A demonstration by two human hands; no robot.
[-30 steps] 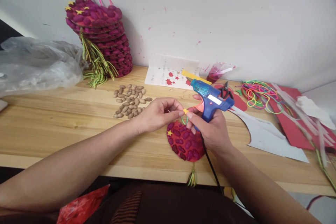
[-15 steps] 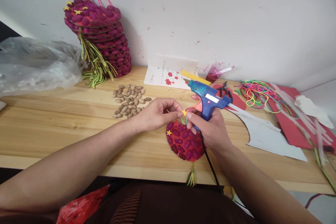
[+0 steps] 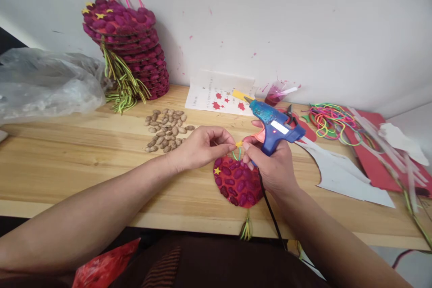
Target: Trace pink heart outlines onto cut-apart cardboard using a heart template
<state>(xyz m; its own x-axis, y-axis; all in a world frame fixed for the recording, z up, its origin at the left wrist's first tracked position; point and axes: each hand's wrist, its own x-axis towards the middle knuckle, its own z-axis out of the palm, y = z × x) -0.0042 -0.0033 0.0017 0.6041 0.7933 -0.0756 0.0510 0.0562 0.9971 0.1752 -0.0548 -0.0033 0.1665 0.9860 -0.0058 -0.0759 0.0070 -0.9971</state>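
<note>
Between the fingertips of both hands is a small yellow star (image 3: 239, 144). My left hand (image 3: 209, 146) pinches it from the left side. My right hand (image 3: 275, 164) wraps round the handle of a blue glue gun (image 3: 276, 128), its nozzle pointing up and left, while the thumb and a finger reach the star's right side. Just below lies a round red disc (image 3: 236, 182) covered with purple-dyed peanuts, with one yellow star stuck at its upper left. A green cord loop tops the disc, and a yellow-green tassel (image 3: 246, 228) hangs past the table edge.
Loose peanuts (image 3: 167, 130) lie left of my hands. Behind them stands a stack of purple peanut discs (image 3: 145, 54) beside a clear plastic bag (image 3: 47, 85). A paper with red stars (image 3: 202, 94), a cup (image 3: 275, 94), coloured cords (image 3: 334, 119) and red sheets (image 3: 374, 157) lie farther back and right.
The glue gun has shifted a little to the right and tilted in my right hand. The small star has turned between my fingertips. My left hand has barely moved.
</note>
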